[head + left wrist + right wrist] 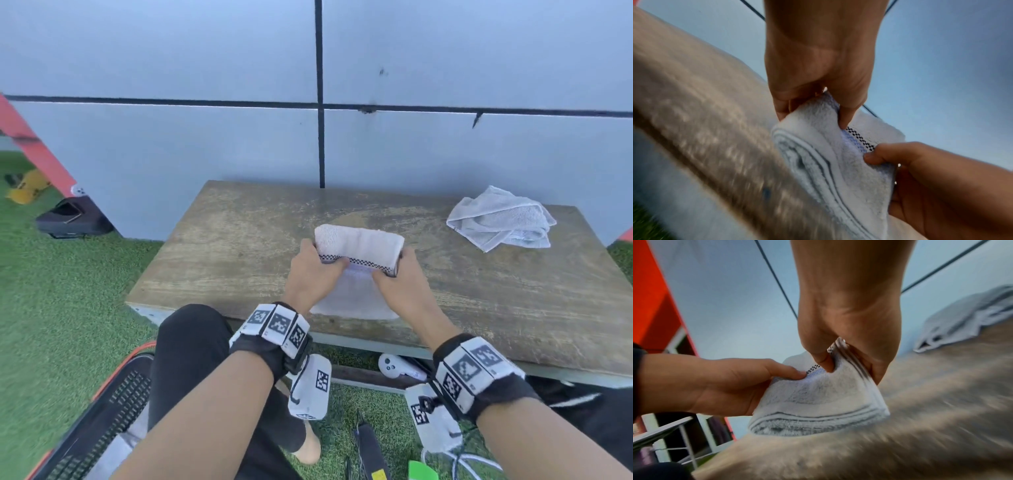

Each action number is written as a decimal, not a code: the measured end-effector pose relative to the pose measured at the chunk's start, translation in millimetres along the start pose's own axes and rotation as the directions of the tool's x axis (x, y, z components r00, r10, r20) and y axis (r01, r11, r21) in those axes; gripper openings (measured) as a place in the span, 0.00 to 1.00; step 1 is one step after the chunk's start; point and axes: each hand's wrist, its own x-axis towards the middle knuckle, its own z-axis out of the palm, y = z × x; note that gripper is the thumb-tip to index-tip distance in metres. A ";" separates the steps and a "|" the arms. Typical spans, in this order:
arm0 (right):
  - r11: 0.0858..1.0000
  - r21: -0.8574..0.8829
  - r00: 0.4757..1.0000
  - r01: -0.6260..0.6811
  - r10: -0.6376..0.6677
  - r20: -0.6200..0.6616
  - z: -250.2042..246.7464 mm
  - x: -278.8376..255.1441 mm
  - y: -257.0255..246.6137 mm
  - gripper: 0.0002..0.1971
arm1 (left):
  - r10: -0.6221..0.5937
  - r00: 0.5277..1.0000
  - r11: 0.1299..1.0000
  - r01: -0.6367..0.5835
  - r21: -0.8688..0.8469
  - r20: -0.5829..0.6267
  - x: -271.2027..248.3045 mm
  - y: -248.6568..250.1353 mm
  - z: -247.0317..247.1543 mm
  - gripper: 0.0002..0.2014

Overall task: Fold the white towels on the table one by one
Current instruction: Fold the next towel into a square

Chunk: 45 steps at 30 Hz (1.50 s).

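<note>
A white towel (359,244) with a black checkered band lies folded into a thick bundle at the middle of the wooden table (222,246). A flat part of it reaches toward the near edge. My left hand (325,262) pinches the bundle's left end, thumb on top. My right hand (394,265) pinches its right end. In the left wrist view the left hand (813,116) grips the layered towel (828,170). In the right wrist view the right hand (851,371) grips the towel (818,402) the same way. A second white towel (500,219) lies crumpled at the back right.
A grey panelled wall (445,154) stands right behind the table. Green turf (68,291) surrounds it. A black bag (72,217) sits on the ground at the left. A white controller (394,366) lies under the table's near edge, and a black mesh seat (113,418) is at my lower left.
</note>
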 end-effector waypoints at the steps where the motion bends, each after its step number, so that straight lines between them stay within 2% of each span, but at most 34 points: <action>1: 0.999 0.015 0.999 0.043 -0.043 0.007 0.3 -3.7 -14.8 0.19 | 0.011 1.000 0.999 -0.012 -0.038 -0.022 -1.6 4.4 -13.2 0.24; 3: 0.992 0.044 0.993 0.117 -0.118 0.031 5.3 -9.9 -47.8 0.20 | 0.022 0.997 0.992 -0.030 -0.122 -0.071 -9.8 13.3 -45.7 0.22; 6: 0.972 0.075 0.965 0.224 -0.232 0.119 23.8 -20.8 -100.7 0.21 | 0.006 0.978 0.976 -0.051 -0.210 -0.208 -27.8 16.6 -101.9 0.18; 11: 0.920 0.067 0.870 0.387 -0.388 0.304 97.7 -46.0 -174.5 0.22 | -0.102 0.912 0.951 -0.027 -0.307 -0.396 -72.7 -14.6 -200.3 0.14; 16: 0.898 0.090 0.787 0.431 -0.423 0.448 207.0 -89.0 -220.6 0.24 | -0.244 0.786 0.933 0.031 -0.359 -0.568 -133.0 -80.9 -285.5 0.13; 22: 0.899 0.058 0.664 0.435 -0.363 0.654 331.0 -149.3 -221.8 0.21 | -0.441 0.609 0.877 0.133 -0.463 -0.660 -204.8 -178.5 -337.3 0.15; 25: 0.896 0.038 0.590 0.443 -0.323 0.740 382.5 -172.4 -205.7 0.21 | -0.529 0.525 0.836 0.185 -0.517 -0.667 -227.5 -230.2 -344.2 0.15; 28: 0.875 0.002 0.541 0.483 -0.301 0.785 429.6 -183.0 -180.2 0.22 | -0.611 0.451 0.784 0.233 -0.575 -0.650 -240.7 -281.7 -336.6 0.17; 31: 0.864 -0.059 0.508 0.500 -0.237 0.828 458.0 -181.7 -146.0 0.21 | -0.693 0.405 0.717 0.298 -0.630 -0.596 -245.8 -330.6 -307.3 0.17; 36: 0.840 -0.223 0.485 0.495 -0.055 0.873 489.1 -160.0 -90.4 0.19 | -0.764 0.385 0.637 0.322 -0.700 -0.518 -237.3 -380.9 -255.6 0.16; 38: 0.823 -0.284 0.476 0.492 0.019 0.879 498.5 -152.1 -70.0 0.18 | -0.775 0.382 0.624 0.337 -0.705 -0.504 -230.0 -397.4 -236.0 0.18; 41: 0.801 -0.383 0.470 0.461 0.146 0.871 512.5 -138.8 -40.1 0.17 | -0.800 0.402 0.595 0.436 -0.675 -0.446 -212.0 -424.0 -210.9 0.14; 43: 0.777 -0.460 0.466 0.430 0.245 0.850 522.3 -128.4 -21.2 0.23 | -0.818 0.417 0.572 0.517 -0.637 -0.396 -198.9 -439.9 -197.1 0.09; 45: 0.761 -0.515 0.473 0.395 0.312 0.824 531.3 -116.5 -8.5 0.31 | -0.828 0.430 0.556 0.552 -0.622 -0.360 -185.5 -451.1 -188.3 0.10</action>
